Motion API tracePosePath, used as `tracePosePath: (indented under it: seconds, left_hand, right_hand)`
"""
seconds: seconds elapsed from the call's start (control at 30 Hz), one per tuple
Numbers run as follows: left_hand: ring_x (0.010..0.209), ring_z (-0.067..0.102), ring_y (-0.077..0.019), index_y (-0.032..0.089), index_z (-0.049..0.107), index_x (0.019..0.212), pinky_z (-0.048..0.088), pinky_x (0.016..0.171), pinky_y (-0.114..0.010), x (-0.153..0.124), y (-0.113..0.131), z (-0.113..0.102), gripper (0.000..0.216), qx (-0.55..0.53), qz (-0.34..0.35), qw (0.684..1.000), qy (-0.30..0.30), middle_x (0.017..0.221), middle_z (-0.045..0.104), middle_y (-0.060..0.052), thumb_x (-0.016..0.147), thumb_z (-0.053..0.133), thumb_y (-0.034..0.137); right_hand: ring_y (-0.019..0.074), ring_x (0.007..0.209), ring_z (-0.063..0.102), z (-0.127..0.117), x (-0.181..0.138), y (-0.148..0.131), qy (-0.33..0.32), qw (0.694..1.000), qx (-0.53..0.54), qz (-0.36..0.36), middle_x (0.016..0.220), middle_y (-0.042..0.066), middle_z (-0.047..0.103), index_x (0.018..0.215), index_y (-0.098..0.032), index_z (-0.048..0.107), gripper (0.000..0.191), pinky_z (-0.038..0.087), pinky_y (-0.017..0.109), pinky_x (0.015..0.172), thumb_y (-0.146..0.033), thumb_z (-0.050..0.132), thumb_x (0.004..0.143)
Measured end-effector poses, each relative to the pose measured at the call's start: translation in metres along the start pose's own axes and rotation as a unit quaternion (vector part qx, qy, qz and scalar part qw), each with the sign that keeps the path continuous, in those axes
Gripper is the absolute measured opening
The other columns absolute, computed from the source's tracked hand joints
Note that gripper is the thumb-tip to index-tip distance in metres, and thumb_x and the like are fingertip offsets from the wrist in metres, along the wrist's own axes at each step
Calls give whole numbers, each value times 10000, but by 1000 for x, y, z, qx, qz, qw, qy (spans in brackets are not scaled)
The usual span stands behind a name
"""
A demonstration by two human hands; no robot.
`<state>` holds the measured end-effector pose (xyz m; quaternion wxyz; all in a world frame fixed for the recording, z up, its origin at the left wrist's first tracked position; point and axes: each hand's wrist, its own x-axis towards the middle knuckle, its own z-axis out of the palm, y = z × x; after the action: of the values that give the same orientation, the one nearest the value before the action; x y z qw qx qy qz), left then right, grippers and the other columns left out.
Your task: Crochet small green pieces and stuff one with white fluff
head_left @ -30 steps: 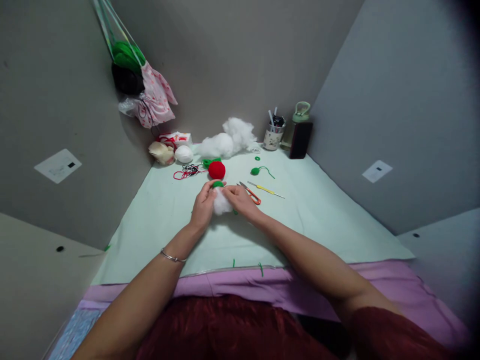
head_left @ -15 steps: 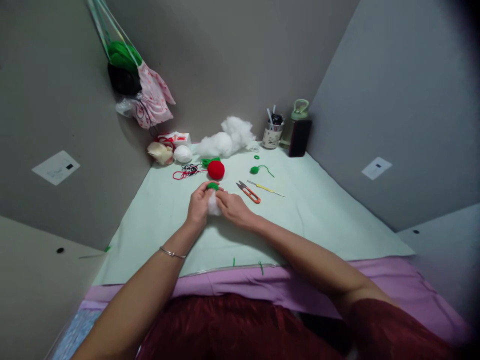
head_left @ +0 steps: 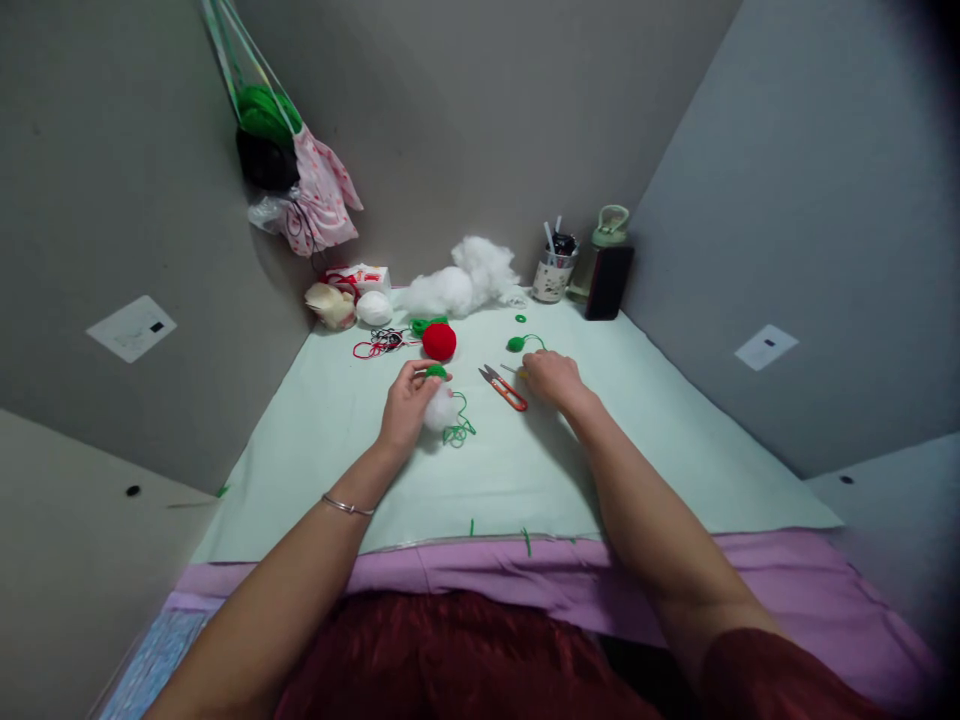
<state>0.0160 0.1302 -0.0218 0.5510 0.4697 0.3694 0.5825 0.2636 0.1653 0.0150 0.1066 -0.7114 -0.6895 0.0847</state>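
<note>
My left hand (head_left: 406, 404) is closed on a small green crocheted piece (head_left: 436, 371) with a tuft of white stuffing (head_left: 441, 410) coming out of it. A loose green yarn tail (head_left: 459, 434) trails onto the cloth beside it. Over to the right, my right hand (head_left: 553, 378) has its fingers closed on a crochet hook (head_left: 513, 371), whose tip shows to the left of the fingers. Orange-handled thread snips (head_left: 504, 388) lie between the hands. Just beyond my right hand rests a small green crocheted ball (head_left: 516, 344) with a yarn tail.
A red ball (head_left: 439, 342) sits past my left hand, near tangled yarn (head_left: 384, 342). White stuffing (head_left: 472, 278) lies along the back wall. A pen cup (head_left: 551, 280), a green bottle (head_left: 610, 228) and a dark phone (head_left: 609, 284) stand at back right. A pink bag (head_left: 324, 195) hangs at left.
My right hand has left the green piece and moved right onto the crochet hook. My left hand still holds the green piece, and its yarn tail now shows.
</note>
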Motion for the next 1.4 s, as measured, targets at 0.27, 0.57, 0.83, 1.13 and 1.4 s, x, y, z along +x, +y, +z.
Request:
tracePosePath:
  seconds: [0.27, 0.57, 0.83, 1.13, 1.4]
  left_hand:
    - [708, 714, -166, 162, 710, 1146, 565, 680, -281, 5, -8, -6, 481, 19, 0, 1000, 3, 966, 769, -68, 749, 828, 407]
    - [741, 688, -171, 158, 742, 1173, 545, 704, -273, 8, -12, -10, 450, 69, 20, 997, 19, 915, 771, -47, 789, 787, 388]
    - [840, 676, -183, 149, 732, 1206, 526, 773, -280, 9, -14, -13, 467, 81, 32, 996, 17, 1006, 771, -80, 797, 767, 370]
    - [907, 698, -215, 151, 727, 1206, 547, 793, -295, 8, -14, -13, 488, 104, 63, 992, 22, 1001, 776, -86, 795, 781, 409]
    - [858, 694, -206, 145, 759, 1119, 538, 782, -295, 10, -19, -13, 420, 126, 50, 990, 39, 979, 791, -81, 818, 736, 438]
  right_hand:
    - [136, 690, 581, -6, -9, -26, -43, 978, 185, -91, 811, 37, 674, 936, -171, 654, 195, 420, 261, 650, -287, 497, 938]
    - [68, 457, 258, 7, -45, -77, -289, 733, 604, -119, 551, -67, 439, 729, -199, 511, 260, 197, 197, 428, -391, 581, 889]
    - [71, 418, 148, 25, -36, -73, -428, 624, 651, -53, 462, -103, 312, 722, -199, 498, 355, 197, 159, 368, -409, 524, 1008]
    - [76, 379, 127, 25, -33, -74, -393, 616, 683, -18, 433, -105, 295, 822, -170, 581, 261, 197, 150, 349, -242, 434, 1026]
    - [75, 405, 107, 23, -39, -84, -299, 661, 688, -20, 438, -120, 274, 802, -174, 575, 200, 166, 185, 382, -249, 482, 961]
